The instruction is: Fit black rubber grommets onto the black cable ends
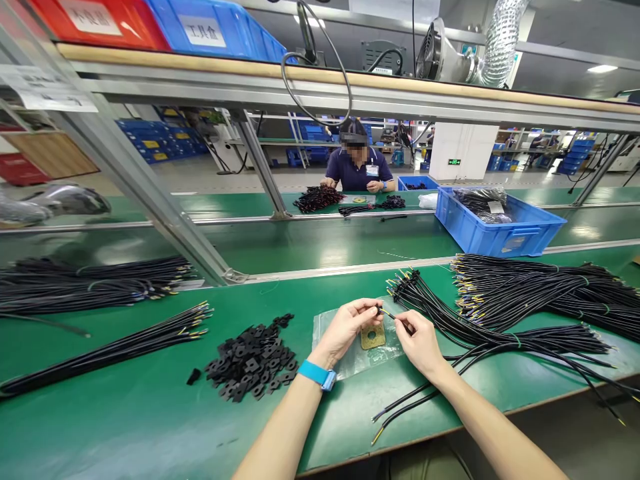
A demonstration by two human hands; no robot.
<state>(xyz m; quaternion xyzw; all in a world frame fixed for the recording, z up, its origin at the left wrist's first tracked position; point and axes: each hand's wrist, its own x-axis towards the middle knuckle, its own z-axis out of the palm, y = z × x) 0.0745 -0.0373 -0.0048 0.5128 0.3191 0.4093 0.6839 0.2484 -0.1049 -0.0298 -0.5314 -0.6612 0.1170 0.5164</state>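
My left hand (pixel 353 327), with a blue wristband, pinches a small black rubber-like piece (pixel 379 309) at the end of a black cable. Yellow wire shows at that cable end. My right hand (pixel 423 343) grips the black cable (pixel 391 316) just behind it, fingers closed. Below both hands lies a clear plastic bag (pixel 345 367) with a yellowish square plate (pixel 373 338) that has a hole in its middle. To the left is a heap of small flat black pieces (pixel 250 360) with holes. A bundle of black cables (pixel 450 320), some ends carrying black pieces, runs beside my right hand.
More black cable bundles lie at the right (pixel 530 287) and left (pixel 125 343) of the green table (pixel 165 427). Beyond stands a blue crate (pixel 500 230) holding bagged parts. A metal frame (pixel 150 173) with a shelf crosses above. A co-worker (pixel 357 167) sits opposite.
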